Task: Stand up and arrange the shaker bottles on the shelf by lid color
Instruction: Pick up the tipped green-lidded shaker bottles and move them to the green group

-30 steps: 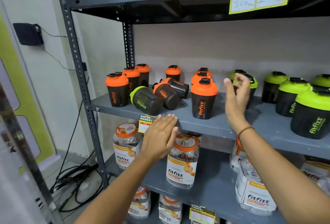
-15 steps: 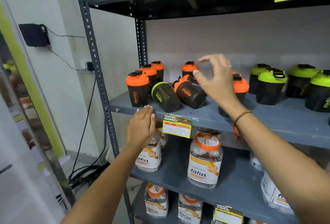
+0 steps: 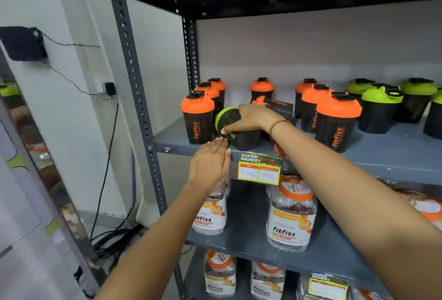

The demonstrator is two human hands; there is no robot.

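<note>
A green-lidded black shaker (image 3: 228,121) lies on its side near the front of the grey shelf (image 3: 387,153), among orange-lidded ones. My right hand (image 3: 254,119) is closed over its body. My left hand (image 3: 210,165) rests flat and open against the shelf's front edge just below it. An orange-lidded shaker (image 3: 275,104) lies tipped behind my right hand. Several orange-lidded shakers stand upright, one at the left front (image 3: 197,120) and one at the right front (image 3: 337,120). Green-lidded shakers (image 3: 380,110) stand grouped at the far right.
A yellow price tag (image 3: 259,170) hangs on the shelf edge beside my left hand. Clear Fitfizz jars (image 3: 289,213) fill the shelves below. The perforated steel upright (image 3: 134,79) frames the left side. Black cables (image 3: 114,240) lie on the floor by the wall.
My right hand swung left from the green-lidded group and came down on the lying green-lidded shaker. My left hand slid slightly left along the shelf edge. The view shifted left.
</note>
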